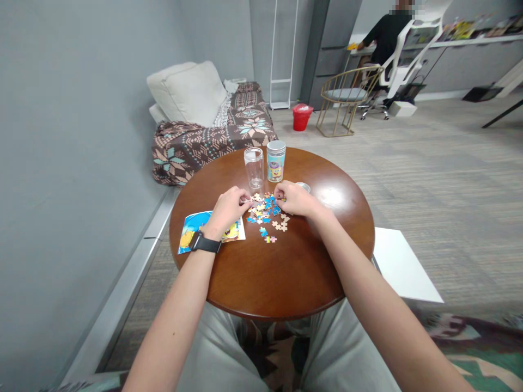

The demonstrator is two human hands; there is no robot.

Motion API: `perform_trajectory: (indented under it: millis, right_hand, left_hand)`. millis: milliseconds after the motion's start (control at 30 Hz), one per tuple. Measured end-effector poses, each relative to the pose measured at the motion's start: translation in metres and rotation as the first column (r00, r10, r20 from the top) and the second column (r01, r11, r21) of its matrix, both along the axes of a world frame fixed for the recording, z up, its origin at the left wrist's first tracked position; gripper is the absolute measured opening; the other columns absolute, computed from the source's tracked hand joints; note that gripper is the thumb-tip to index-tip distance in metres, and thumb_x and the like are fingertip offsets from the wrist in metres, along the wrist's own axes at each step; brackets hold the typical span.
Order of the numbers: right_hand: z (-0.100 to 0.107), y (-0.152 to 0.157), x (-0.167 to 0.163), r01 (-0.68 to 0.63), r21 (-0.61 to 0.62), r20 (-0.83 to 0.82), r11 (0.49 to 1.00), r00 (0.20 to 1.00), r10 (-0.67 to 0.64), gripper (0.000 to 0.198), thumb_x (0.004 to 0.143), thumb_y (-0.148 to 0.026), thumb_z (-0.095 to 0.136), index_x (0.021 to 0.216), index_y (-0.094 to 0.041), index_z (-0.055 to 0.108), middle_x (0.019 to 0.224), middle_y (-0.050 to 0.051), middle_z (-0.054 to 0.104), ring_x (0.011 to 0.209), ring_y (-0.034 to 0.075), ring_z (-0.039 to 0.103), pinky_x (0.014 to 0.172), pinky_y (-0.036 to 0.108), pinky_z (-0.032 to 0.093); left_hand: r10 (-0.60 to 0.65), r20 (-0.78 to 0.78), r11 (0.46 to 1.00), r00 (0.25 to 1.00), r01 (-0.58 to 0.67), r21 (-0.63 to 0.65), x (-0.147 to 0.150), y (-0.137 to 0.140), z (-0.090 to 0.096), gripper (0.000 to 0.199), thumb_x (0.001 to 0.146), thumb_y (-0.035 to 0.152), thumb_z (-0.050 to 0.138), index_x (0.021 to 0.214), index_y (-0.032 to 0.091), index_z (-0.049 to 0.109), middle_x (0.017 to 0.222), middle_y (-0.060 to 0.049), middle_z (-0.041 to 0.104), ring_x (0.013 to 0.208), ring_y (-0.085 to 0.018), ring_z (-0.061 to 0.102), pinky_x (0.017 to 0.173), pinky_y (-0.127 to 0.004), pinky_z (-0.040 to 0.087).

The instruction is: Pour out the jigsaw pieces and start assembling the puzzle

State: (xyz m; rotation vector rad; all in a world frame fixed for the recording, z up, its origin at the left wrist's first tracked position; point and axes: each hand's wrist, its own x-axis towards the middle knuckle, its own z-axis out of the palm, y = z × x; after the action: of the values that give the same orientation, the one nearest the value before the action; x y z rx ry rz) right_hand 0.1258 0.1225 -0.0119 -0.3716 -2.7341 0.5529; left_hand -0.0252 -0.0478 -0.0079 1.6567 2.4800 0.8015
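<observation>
A loose heap of jigsaw puzzle pieces (261, 213), blue, yellow and pale, lies on the round brown table (281, 277). At its left edge my left hand (229, 208) is closed, thumb and fingers pinching a pale puzzle piece. My right hand (295, 199) is closed at the heap's right side, its fingertips down on a puzzle piece that they largely hide. Under my left wrist lies a colourful cartoon picture sheet (196, 222), partly covered. Two small joined-looking pieces (270, 239) rest nearer to me, apart from the heap.
Behind the heap stand a clear open jar (254, 170) and a lidded cartoon jar (275, 161). A round lid (303, 187) lies beyond my right hand. Further off are a patterned sofa (229, 130), a red bin (301, 117), a gold-framed chair (345, 98) and a seated person (386, 38).
</observation>
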Motion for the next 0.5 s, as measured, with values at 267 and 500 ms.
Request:
perform_trajectory:
  millis: [267,500]
  right_hand:
    - [-0.007,-0.026,-0.017,-0.127,0.077,-0.137,0.989,0.981,0.137,0.032,0.089,-0.011,0.05,0.118,-0.016,0.063,0.121,0.011,0.065,0.114,0.022,0.057,0.099,0.037,0.043]
    - [-0.006,-0.033,-0.022,-0.13,0.109,-0.059,0.986,0.989,0.137,0.025,0.095,-0.02,0.049,0.102,-0.019,0.073,0.113,0.007,0.071,0.109,0.023,0.06,0.092,0.036,0.044]
  left_hand:
    - [0.018,-0.121,0.996,0.992,-0.029,-0.09,0.001,0.002,-0.005,0.025,0.092,0.029,0.051,0.106,0.02,0.069,0.097,-0.008,0.059,0.098,-0.023,0.057,0.09,-0.037,0.045]
    - [0.018,-0.129,0.994,0.992,-0.031,-0.104,0.006,0.003,-0.003,0.021,0.092,0.028,0.051,0.101,0.02,0.068,0.096,-0.007,0.058,0.097,-0.023,0.056,0.089,-0.036,0.045]
